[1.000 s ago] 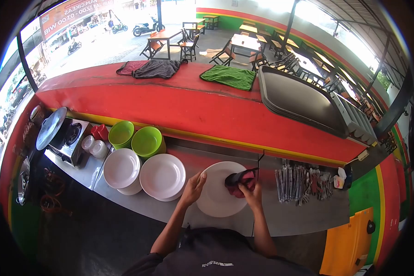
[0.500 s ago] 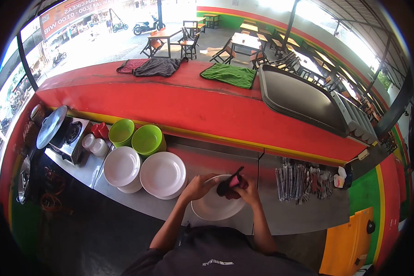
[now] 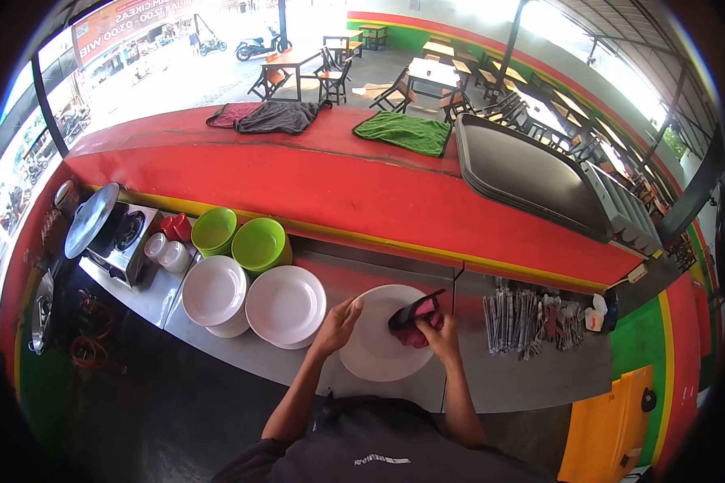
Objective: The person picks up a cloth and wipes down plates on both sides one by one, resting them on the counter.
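A white plate (image 3: 370,354) is held over the steel counter in front of me. My left hand (image 3: 338,324) grips its upper left rim, thumb and fingers at the edge. My right hand (image 3: 441,338) is closed on a dark and pink cloth (image 3: 415,322), which lies against the plate's right inner side. Just left of my left hand stands a stack of white plates (image 3: 286,306), with a second white stack (image 3: 215,291) beside it. Behind them are two stacks of green bowls (image 3: 258,244).
Wrapped cutlery (image 3: 532,322) lies at the right of the counter (image 3: 475,378). Dark trays (image 3: 532,177), a green cloth (image 3: 403,133) and a grey cloth (image 3: 278,117) rest on the red ledge (image 3: 338,181). A stove (image 3: 129,233) stands far left.
The plate was tilted and lowered half a second ago, and now shows its face more fully again. My left hand has shifted slightly left; the cloth has moved a little over the plate.
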`<state>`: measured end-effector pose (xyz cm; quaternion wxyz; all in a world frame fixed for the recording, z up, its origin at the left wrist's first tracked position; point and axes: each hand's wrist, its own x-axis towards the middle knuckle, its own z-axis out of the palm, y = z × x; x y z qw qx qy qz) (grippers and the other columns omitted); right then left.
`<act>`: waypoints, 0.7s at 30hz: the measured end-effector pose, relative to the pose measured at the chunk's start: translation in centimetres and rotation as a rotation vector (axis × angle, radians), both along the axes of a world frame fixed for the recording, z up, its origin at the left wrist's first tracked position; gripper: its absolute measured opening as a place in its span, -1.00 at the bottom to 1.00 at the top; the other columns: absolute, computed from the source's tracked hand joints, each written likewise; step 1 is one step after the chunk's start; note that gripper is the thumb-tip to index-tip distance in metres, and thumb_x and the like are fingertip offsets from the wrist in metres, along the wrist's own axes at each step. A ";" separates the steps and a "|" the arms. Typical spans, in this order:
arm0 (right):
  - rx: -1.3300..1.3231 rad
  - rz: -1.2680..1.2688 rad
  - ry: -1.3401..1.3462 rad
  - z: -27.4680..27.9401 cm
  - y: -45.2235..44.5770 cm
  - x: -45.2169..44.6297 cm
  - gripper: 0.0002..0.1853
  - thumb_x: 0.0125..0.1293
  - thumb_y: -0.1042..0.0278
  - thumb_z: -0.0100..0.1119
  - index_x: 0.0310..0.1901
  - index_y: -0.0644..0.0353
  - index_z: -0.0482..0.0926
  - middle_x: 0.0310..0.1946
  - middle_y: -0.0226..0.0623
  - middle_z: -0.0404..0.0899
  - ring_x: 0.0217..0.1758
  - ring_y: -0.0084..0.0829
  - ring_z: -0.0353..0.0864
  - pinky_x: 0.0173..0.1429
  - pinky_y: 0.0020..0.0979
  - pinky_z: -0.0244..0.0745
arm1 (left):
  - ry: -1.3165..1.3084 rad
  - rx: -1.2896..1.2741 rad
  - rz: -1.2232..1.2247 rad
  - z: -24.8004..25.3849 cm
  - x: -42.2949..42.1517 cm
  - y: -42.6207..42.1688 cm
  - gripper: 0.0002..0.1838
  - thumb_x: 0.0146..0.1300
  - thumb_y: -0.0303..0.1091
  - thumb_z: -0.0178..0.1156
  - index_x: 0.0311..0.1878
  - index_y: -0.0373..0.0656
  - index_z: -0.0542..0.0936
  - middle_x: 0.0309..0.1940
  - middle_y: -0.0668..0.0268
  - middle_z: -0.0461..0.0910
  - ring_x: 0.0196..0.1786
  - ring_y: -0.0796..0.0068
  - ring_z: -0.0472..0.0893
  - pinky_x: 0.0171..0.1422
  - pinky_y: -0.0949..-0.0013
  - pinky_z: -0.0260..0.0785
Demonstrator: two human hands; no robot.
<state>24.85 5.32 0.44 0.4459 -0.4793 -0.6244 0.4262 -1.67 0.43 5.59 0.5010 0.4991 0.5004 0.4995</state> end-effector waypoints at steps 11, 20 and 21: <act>0.025 0.124 -0.096 0.0 0.3 -0.8 -0.62 0.09 0.42 0.48 -0.03 0.29 0.67 -0.33 -0.24 0.73 -0.21 -0.50 0.72 -0.09 -0.36 0.59 | 0.393 0.071 -0.255 0.6 0.4 0.8 -0.49 0.59 0.00 0.04 0.27 -0.28 0.57 0.03 -0.07 0.70 0.16 0.08 0.67 0.27 0.18 0.42; -0.022 0.010 0.063 0.8 -0.4 -0.8 -0.69 0.21 0.47 0.41 0.00 0.25 0.65 -0.27 -0.36 0.69 -0.19 -0.53 0.69 -0.07 -0.40 0.59 | -0.113 -0.030 -0.106 -1.7 0.0 -1.0 -0.45 0.63 0.00 -0.02 0.32 -0.33 0.52 0.07 0.22 0.65 0.19 0.47 0.54 0.34 0.32 0.35; -0.012 0.016 0.043 1.1 -0.5 -0.9 -0.68 0.20 0.46 0.42 0.00 0.25 0.65 -0.27 -0.34 0.70 -0.18 -0.51 0.69 -0.07 -0.39 0.58 | -0.124 -0.041 -0.107 -2.0 0.0 -1.1 -0.45 0.63 0.00 -0.03 0.33 -0.33 0.51 0.06 0.22 0.65 0.18 0.48 0.54 0.34 0.33 0.36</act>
